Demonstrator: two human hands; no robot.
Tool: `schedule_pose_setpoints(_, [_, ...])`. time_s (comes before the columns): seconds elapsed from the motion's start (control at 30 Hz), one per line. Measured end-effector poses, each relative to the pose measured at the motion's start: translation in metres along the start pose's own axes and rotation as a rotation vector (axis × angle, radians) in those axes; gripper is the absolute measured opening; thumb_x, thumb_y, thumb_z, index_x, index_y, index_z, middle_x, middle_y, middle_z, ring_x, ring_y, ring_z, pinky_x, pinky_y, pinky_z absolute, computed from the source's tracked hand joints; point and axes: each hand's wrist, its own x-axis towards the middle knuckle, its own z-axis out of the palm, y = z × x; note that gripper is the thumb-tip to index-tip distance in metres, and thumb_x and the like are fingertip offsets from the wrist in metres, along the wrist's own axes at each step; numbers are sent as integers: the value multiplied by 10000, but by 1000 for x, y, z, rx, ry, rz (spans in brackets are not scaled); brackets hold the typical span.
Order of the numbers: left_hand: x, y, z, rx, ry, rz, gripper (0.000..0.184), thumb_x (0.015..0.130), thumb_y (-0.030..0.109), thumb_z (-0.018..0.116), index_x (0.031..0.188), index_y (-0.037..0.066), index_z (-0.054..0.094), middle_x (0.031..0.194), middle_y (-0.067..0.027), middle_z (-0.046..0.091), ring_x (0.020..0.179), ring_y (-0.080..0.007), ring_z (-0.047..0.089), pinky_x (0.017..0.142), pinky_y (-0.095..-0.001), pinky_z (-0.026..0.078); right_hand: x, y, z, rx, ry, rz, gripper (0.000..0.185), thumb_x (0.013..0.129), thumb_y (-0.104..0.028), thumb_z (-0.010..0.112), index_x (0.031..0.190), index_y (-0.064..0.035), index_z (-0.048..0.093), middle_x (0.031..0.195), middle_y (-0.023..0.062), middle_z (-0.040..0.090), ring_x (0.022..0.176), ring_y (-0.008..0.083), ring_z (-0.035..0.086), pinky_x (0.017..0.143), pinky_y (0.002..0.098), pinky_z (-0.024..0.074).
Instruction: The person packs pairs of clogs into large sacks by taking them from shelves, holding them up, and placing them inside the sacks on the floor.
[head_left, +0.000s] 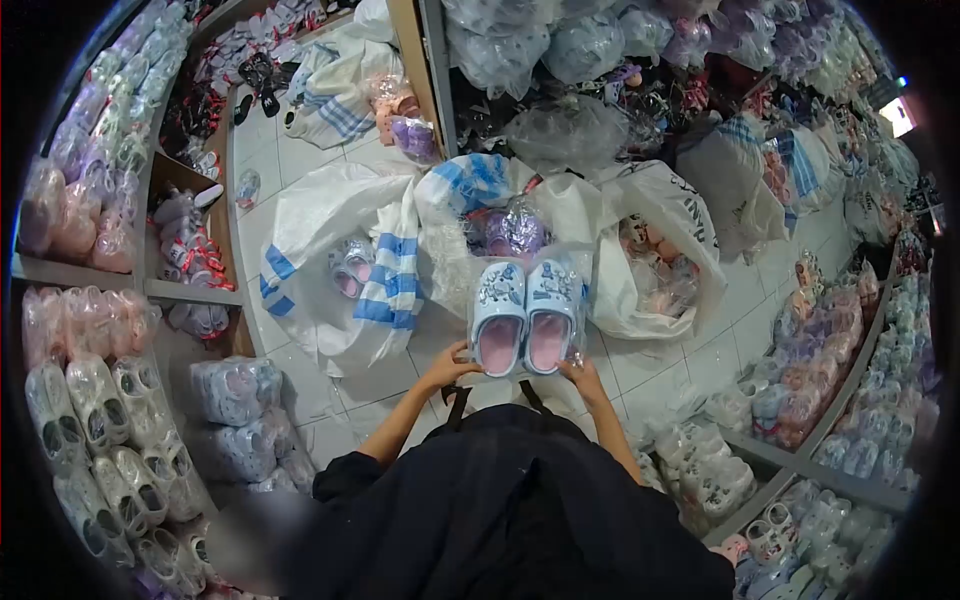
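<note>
A pair of light blue clogs (527, 300) with pink insoles and cartoon prints on the toes is held up in front of me, toes pointing away. Clear plastic seems to cover the pair. My left hand (452, 367) grips the heel end of the left clog. At the right clog's heel, my right hand (578, 374) is closed on its edge. Just beyond the clogs is an open white sack (440, 215) with purple clogs (515, 232) in it. The undersides of the held clogs are hidden.
On the tiled floor, a white sack (300, 215) at left holds one blue pair; another sack (705, 300) at right holds peach-coloured footwear. Bagged clogs are stacked (240, 415) beside my left. Shelves (75, 272) packed with bagged shoes line both sides.
</note>
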Motion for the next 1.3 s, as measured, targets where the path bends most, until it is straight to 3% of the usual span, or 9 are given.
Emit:
schedule_pose_setpoints(0.33, [113,20,23,4,-1,-54,807,612,260,710,1220,-10,252,1193,-154,368,966,-212,455,706,-295,446,122,-41,-56,-218,-56,78,571,702,-247,635,1169,-44,377,888,3,508,773,97,464,707,226,374])
schedule_pose_setpoints(0.6, [206,-19,17,94,106,-45,707,714,197,614,1265,36,201,1243,-120,328,1022,-225,438,780,-324,403,212,-6,-66,-212,29,132,356,700,-252,632,990,-72,529,763,-18,524,664,51,454,561,207,377])
schedule_pose_setpoints(0.73, [253,-68,6,175,120,103,655,703,150,619,1233,-1,263,1245,-150,324,1128,-251,334,851,-352,367,256,31,-70,-634,86,-110,448,720,-330,564,1057,-41,499,943,122,569,880,250,533,751,316,399])
schedule_pose_setpoints(0.77, [263,-76,4,161,116,86,628,713,133,606,1228,-1,273,1250,-152,314,1126,-250,336,860,-352,370,265,34,-73,-608,60,53,487,719,-359,541,1073,-30,480,1026,173,533,978,314,487,827,354,354])
schedule_pose_setpoints(0.9, [294,-95,0,60,223,137,587,735,91,567,1230,-4,267,1246,-144,314,1122,-240,344,862,-339,383,294,41,-69,-623,76,130,496,727,-349,542,1106,-42,454,1033,175,527,975,296,492,812,345,366])
schedule_pose_setpoints(1.0, [322,-108,-10,43,189,164,584,741,80,555,1232,-20,254,1241,-153,320,1130,-241,341,853,-331,389,310,39,-66,-665,107,-25,484,737,-275,563,1119,-8,434,946,96,547,834,167,513,715,260,398])
schedule_pose_setpoints(1.13, [334,-99,-13,437,390,277,596,725,107,541,1240,12,257,1243,-188,318,1135,-328,326,933,-398,278,321,32,-53,-488,99,-55,605,695,-162,593,1204,12,317,1180,158,416,1082,238,403,898,283,297])
schedule_pose_setpoints(1.17, [339,-96,-13,459,429,268,693,698,140,544,1276,40,175,1294,-166,244,1188,-341,231,961,-482,174,319,24,-50,-587,92,85,681,690,-149,582,1247,18,228,1259,193,311,1172,264,300,947,293,242])
schedule_pose_setpoints(1.3, [325,-49,0,718,442,-214,810,669,224,543,1301,77,58,1369,-51,69,1248,-303,84,912,-615,94,330,36,-44,-782,52,114,731,689,-178,565,1266,21,163,1300,210,217,1205,295,235,981,301,199])
